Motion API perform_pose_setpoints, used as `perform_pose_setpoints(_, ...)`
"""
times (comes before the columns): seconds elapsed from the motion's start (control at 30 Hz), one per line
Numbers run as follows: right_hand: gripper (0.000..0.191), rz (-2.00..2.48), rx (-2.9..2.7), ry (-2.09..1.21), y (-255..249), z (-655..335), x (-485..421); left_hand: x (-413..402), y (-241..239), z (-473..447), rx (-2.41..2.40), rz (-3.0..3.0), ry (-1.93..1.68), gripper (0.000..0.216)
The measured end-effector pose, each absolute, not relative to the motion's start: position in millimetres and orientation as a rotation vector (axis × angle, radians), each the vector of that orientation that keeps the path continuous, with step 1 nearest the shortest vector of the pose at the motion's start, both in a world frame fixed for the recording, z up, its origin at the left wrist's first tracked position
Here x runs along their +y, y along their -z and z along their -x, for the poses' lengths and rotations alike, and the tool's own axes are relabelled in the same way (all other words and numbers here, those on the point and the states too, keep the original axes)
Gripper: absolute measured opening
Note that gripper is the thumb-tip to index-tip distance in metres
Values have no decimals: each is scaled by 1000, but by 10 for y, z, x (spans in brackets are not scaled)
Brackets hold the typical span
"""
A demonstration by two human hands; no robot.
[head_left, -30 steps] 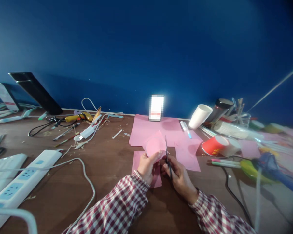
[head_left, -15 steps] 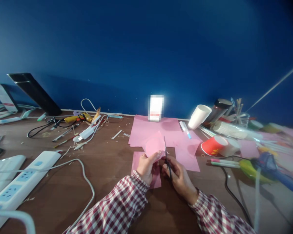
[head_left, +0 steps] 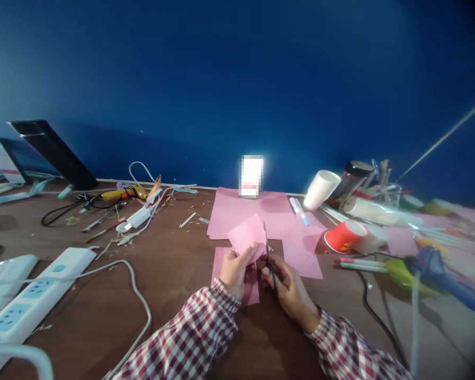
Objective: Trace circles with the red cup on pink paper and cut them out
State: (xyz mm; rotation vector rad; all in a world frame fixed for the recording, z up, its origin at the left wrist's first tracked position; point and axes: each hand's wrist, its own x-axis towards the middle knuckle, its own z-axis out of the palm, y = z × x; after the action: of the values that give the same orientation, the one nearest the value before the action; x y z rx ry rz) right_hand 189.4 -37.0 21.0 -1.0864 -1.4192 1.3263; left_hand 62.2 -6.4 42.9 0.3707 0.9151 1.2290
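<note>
Jutting above the left hand [head_left: 234, 272], a small pink paper piece [head_left: 245, 235] was held over the table [head_left: 178, 269], pinched between that hand's thumb and fingers. Its right edge was met, or nearly met, by the blades of dark scissors [head_left: 267, 256]; whether paper was caught between them could not be told. The scissors were gripped in the right hand [head_left: 290, 287], whose fingers were curled around the handles; how far the handles were parted could not be made out. Beneath and beyond the hands, pink sheets [head_left: 225, 211] were spread flat, with a white-and-blue marker [head_left: 299, 211] placed at their right edge. To the right, a white cup [head_left: 322, 190] was tilted and a red cup [head_left: 343, 236] was tipped sideways. At the left, a white power strip [head_left: 37, 296] was crossed by a white cable [head_left: 139, 291].
</note>
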Motion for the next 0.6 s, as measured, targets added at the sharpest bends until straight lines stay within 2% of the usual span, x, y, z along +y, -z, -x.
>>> perform_pose_setpoints(0.6, 33, 1122, -1492, -1292, -208, -1951, -356, -70, -471, -623, 868, -499, -1302, 33)
